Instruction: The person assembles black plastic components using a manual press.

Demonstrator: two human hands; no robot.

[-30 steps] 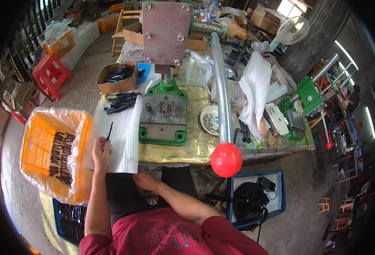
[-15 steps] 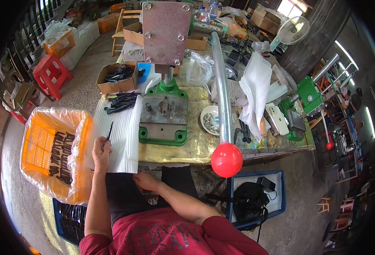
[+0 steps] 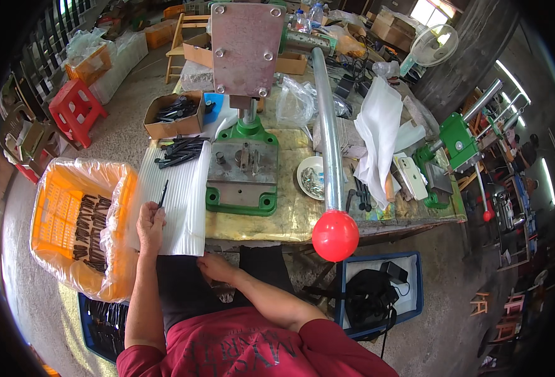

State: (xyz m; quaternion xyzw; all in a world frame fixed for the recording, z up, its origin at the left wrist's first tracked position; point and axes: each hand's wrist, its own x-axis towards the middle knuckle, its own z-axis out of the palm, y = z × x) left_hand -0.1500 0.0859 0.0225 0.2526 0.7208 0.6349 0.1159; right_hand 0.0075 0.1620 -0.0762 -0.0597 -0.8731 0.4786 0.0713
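In my left hand (image 3: 150,227) is a slim black piece (image 3: 163,192), pinched upright over the white foam sheet (image 3: 185,213). A pile of similar black pieces (image 3: 180,151) lies at the sheet's far end. My right hand (image 3: 217,269) is low over my lap, just below the sheet's near corner; its fingers are mostly hidden, so its grip is unclear. Right of the sheet stands a green hand press (image 3: 242,204) with a metal block on its base. Its long steel lever (image 3: 329,138) ends in a red ball (image 3: 335,236).
At my left is an orange crate (image 3: 130,210) lined with plastic, holding rows of dark pieces. A cardboard box (image 3: 174,125) of black parts sits beyond the sheet. Right of the press are a white bowl (image 3: 310,178) of small metal parts and a phone (image 3: 410,177). A blue bin (image 3: 419,283) stands below.
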